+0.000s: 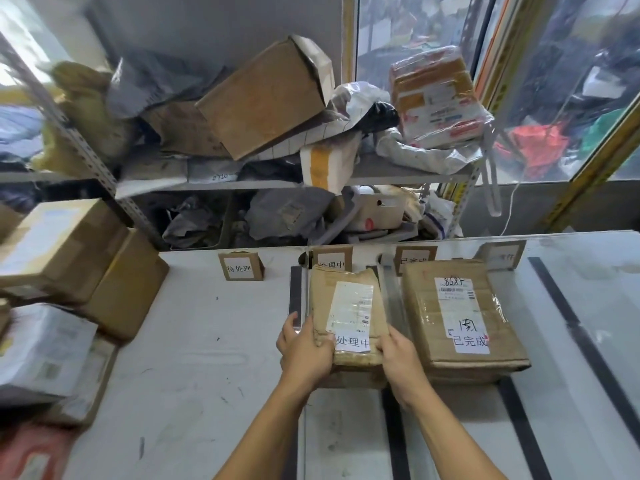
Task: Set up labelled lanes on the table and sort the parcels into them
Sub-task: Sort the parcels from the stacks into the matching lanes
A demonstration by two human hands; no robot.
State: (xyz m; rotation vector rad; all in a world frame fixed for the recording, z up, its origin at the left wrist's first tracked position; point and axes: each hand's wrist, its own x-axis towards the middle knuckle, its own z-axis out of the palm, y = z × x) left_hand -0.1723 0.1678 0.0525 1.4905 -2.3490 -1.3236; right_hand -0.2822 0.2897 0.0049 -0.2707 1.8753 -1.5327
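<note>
A brown cardboard parcel (pixel 349 299) with a white shipping label and a handwritten tag lies in the second lane of the white table (pixel 207 341). My left hand (pixel 304 348) grips its near left corner and my right hand (pixel 398 355) grips its near right edge. A larger taped parcel (pixel 460 317) with its own tag lies in the lane to the right. Four small cardboard lane signs stand along the far edge: one (pixel 240 267), a second (pixel 331 259), a third (pixel 414 258) and a fourth (pixel 500 255). Black tape strips (pixel 296 292) mark the lanes.
Cardboard boxes (pixel 79 261) and a white wrapped parcel (pixel 41 351) are stacked at the table's left. Behind the table a metal shelf (pixel 381 171) holds several piled boxes and bags. Another black tape strip (pixel 585 341) runs diagonally at the right.
</note>
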